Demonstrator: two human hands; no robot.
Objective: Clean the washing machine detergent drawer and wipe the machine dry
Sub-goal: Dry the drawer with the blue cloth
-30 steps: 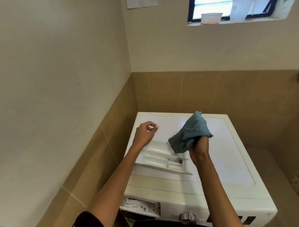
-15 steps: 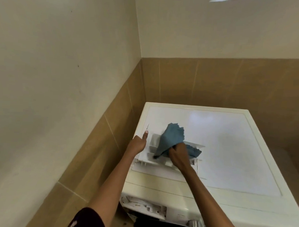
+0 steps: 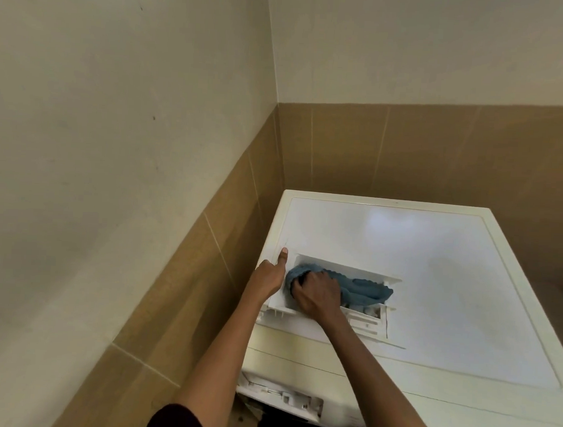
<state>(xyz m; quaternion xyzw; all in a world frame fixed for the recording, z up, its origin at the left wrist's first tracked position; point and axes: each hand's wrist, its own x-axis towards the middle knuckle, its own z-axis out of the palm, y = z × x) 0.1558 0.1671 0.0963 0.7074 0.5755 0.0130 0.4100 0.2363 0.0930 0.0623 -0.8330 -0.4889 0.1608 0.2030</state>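
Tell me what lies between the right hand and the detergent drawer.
The blue cloth: the right hand presses it into the detergent drawer, as the head view shows.

My right hand [image 3: 318, 292] covers the middle of the blue cloth [image 3: 365, 289] and the compartments of the drawer [image 3: 278, 298] beneath it. My fingertips sink into the folds, out of sight. Just right of those fingers, small parts in the drawer's end pocket are too tiny to make out. On my left hand [image 3: 267, 277] only the thumb shows. The fingers are hidden, so I cannot tell their hold. Below my wrists, my left forearm hides part of the open slot [image 3: 285, 397], and the washing machine [image 3: 432, 284] runs off the right and bottom edges.
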